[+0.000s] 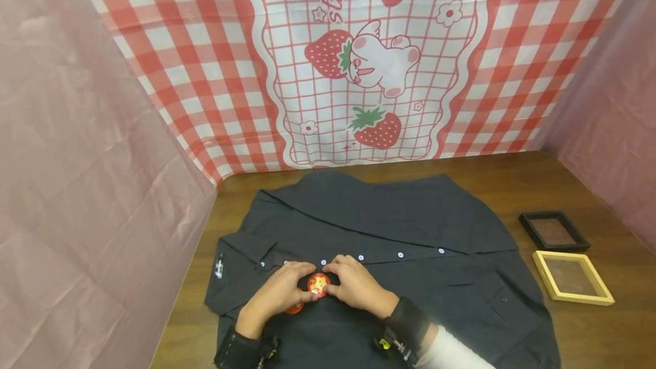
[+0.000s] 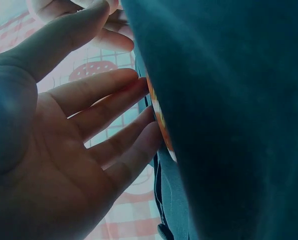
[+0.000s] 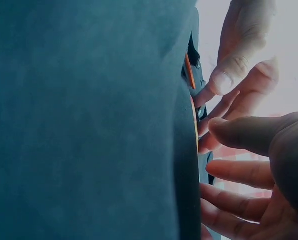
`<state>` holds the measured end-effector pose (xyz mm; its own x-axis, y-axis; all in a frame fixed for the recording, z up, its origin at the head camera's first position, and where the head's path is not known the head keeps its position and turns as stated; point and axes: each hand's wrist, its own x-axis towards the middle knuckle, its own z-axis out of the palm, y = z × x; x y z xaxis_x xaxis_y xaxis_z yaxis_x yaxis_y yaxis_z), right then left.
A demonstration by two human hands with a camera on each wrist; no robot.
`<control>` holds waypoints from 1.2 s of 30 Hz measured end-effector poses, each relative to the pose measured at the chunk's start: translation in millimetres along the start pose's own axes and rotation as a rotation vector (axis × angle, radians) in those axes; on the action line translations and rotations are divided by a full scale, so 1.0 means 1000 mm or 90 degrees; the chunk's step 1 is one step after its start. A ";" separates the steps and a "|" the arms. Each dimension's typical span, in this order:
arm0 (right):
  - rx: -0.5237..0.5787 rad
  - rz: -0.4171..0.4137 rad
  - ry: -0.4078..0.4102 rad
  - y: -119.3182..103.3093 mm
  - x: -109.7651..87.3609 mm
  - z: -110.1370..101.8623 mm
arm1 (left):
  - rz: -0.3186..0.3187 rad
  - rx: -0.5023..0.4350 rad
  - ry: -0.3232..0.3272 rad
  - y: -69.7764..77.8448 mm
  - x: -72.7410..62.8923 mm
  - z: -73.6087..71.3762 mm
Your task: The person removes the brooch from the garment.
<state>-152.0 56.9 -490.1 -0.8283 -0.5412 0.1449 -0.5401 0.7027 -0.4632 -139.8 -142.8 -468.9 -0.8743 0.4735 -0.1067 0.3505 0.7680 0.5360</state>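
A dark collared shirt (image 1: 389,209) with white buttons lies spread on the table. On it, just below the button row, sits a round red badge (image 1: 319,283) with a yellow star pattern. My left hand (image 1: 283,286) and right hand (image 1: 357,285) stand on either side of this badge, thumbs at its edge. A second round red piece (image 1: 294,308) shows partly under the left hand, which hides the rest. In the left wrist view, fairly straight fingers (image 2: 121,125) touch the cloth beside an orange edge. The right wrist view shows the right thumb apart from the cloth.
To the right on the wooden table (image 1: 517,178) lie a black frame (image 1: 533,229) and a light yellow frame (image 1: 550,283). A strawberry-print checked cloth (image 1: 205,44) hangs behind. Pink curtains (image 1: 92,175) stand at both sides.
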 end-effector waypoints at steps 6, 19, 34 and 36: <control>-0.006 0.002 0.002 -0.003 0.000 0.000 | 0.008 0.026 -0.002 0.000 0.000 -0.001; 0.013 0.002 -0.017 -0.006 0.005 0.007 | 0.011 0.031 -0.005 -0.004 -0.001 -0.002; 0.016 0.007 0.010 -0.002 0.005 0.010 | 0.013 0.057 -0.006 -0.002 0.005 -0.002; 0.018 0.006 0.012 -0.002 0.004 0.011 | 0.008 0.052 -0.008 -0.002 0.005 -0.001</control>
<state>-152.8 48.3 -498.9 -0.8362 -0.5255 0.1568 -0.5279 0.6939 -0.4896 -145.2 -142.2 -470.0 -0.8652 0.4890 -0.1113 0.3887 0.7941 0.4672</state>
